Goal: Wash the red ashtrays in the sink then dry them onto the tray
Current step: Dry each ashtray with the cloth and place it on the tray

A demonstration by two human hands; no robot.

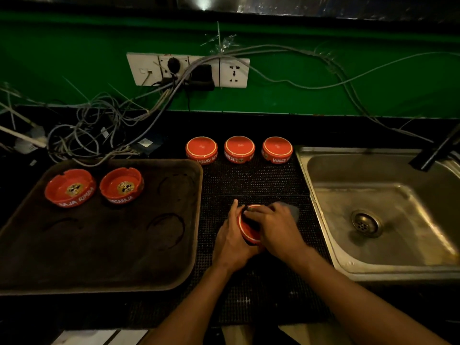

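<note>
My left hand (231, 240) grips a red ashtray (247, 231) tilted on its side over the black mat. Against that ashtray my right hand (275, 226) presses a grey cloth (292, 211), fingers curled round it. Two red ashtrays (70, 188) (122, 184) sit upright at the back left of the brown tray (174, 245). Three more red ashtrays (201, 149) (239, 148) (277, 149) stand upside down in a row at the mat's far edge. The steel sink (373, 195) lies to the right.
A tangle of grey cables (99, 128) lies on the counter behind the tray, below a wall socket strip (188, 70). A black tap (435, 151) leans over the sink's far right corner. The black dotted mat (254, 180) lies between tray and sink.
</note>
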